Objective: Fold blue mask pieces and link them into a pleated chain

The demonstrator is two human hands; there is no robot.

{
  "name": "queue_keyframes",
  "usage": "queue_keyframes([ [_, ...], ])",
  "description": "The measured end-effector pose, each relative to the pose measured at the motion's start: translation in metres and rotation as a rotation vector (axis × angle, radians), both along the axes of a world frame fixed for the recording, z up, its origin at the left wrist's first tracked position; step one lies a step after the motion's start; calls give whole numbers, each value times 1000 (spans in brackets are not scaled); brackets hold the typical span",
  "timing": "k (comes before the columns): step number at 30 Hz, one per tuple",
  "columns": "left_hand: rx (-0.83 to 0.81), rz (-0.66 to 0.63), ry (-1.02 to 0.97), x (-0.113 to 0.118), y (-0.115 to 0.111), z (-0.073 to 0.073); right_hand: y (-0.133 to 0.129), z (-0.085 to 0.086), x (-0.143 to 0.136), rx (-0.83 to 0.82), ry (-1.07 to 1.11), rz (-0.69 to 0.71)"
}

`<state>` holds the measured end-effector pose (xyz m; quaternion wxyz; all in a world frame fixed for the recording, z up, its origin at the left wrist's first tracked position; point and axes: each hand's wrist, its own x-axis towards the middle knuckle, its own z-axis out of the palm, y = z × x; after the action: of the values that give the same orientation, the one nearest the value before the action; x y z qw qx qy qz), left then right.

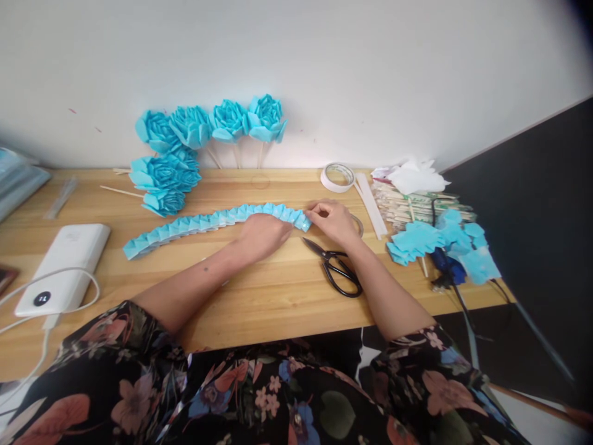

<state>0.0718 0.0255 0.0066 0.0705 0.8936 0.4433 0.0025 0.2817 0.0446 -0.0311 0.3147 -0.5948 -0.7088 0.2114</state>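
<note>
A long pleated light-blue strip, like folded paper or ribbon, curves across the wooden table. My left hand is closed over its near edge, close to the right end; the fingertips are partly hidden. At the very tip of that end, my right hand pinches the strip between thumb and forefinger. Black-handled scissors lie beneath my right wrist, blades slightly apart and pointing toward my hands. Partly covered by my right hand is a roll of tape.
Several blue flowers on sticks lean against the wall. A white tape roll, pale strips, bundled sticks and blue crumpled pieces are to the right. On the left lies a white power bank with a cable.
</note>
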Motion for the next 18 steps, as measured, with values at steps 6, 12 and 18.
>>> queue_keyframes([
  [6, -4, -1, 3, 0, 0, 0, -2, 5, -1, 20, -26, 18],
  [12, 14, -3, -7, 0, 1, -4, -2, 8, -2, 29, -74, 60],
  [18, 19, -6, -2, 0, 2, -7, -2, 7, -5, -22, -179, -30],
])
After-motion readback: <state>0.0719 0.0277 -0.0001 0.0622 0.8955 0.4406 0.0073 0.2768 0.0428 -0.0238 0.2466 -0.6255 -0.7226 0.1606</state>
